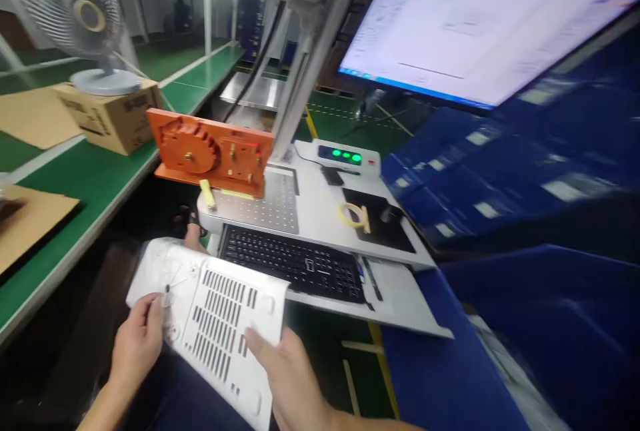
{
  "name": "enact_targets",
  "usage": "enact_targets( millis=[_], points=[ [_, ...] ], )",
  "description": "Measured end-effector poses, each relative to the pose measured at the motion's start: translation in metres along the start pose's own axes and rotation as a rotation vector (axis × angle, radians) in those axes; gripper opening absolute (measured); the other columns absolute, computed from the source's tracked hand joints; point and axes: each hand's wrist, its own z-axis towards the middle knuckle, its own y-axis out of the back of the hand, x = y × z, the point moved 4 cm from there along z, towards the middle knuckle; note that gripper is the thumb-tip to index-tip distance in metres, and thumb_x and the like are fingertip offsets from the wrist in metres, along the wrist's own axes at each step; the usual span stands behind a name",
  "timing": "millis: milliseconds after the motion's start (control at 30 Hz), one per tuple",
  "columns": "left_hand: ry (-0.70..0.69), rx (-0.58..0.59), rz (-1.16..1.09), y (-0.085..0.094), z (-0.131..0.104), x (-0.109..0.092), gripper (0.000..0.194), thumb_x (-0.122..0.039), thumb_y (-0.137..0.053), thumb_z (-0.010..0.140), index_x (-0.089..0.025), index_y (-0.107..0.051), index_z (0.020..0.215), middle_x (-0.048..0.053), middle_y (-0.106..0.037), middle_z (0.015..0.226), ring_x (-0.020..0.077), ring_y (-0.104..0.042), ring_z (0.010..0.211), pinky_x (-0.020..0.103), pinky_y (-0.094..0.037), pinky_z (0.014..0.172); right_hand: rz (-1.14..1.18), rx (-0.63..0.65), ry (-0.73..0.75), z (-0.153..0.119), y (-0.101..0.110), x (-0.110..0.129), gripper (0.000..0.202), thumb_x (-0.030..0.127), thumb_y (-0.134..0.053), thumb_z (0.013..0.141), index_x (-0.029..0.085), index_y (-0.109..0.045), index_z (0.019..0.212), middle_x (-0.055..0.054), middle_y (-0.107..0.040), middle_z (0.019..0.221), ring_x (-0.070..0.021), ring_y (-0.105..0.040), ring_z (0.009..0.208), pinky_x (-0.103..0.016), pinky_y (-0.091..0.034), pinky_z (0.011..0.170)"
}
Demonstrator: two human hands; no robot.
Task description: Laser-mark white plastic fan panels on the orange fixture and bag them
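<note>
A white plastic cover (260,351) with rows of vent slots is held tilted in front of me, below the keyboard shelf. My left hand (137,338) pinches its lower left edge near a round screw hole. My right hand (290,378) grips the right end, with the thumb lying on the slotted face and the fingers hidden behind. What looks like thin clear film shows at the cover's left end. Beyond it, an orange fixture (210,154) with a toothed round part stands upright on the perforated metal plate (280,201) of the white workstation.
A black keyboard (295,264) sits on the pull-out shelf, with a pen (373,279) at its right. Tape roll (352,216) and mouse (391,214) lie on a black pad (380,234). Above hangs a monitor (480,24). A fan (107,81) stands on a carton (117,118) at left; blue bins (540,311) fill the right.
</note>
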Motion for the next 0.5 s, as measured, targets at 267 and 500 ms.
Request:
enact_targets(
  millis=[267, 500],
  points=[
    [-0.483, 0.092, -0.239, -0.004, -0.044, -0.092, 0.019, -0.033, -0.056, 0.112, -0.029, -0.072, 0.121, 0.004, -0.085, 0.098, 0.0238, -0.082, 0.077, 0.030, -0.062, 0.068, -0.110, -0.133, -0.069, 0.013, 0.013, -0.012, 0.073, 0.059, -0.103, 0.073, 0.017, -0.082, 0.130, -0.021, -0.082, 0.127, -0.0472, -0.073, 0.128, -0.062, -0.060, 0.108],
    [-0.691, 0.164, -0.415, -0.019, -0.081, -0.151, 0.022, -0.022, -0.058, 0.110, -0.029, -0.068, 0.127, 0.005, -0.078, 0.086, 0.0211, -0.073, 0.064, 0.033, -0.054, 0.058, -0.247, -0.067, 0.058, 0.045, 0.013, -0.022, 0.085, 0.065, -0.104, 0.068, 0.018, -0.081, 0.135, -0.018, -0.084, 0.120, -0.0475, -0.075, 0.123, -0.058, -0.063, 0.107]
  ],
)
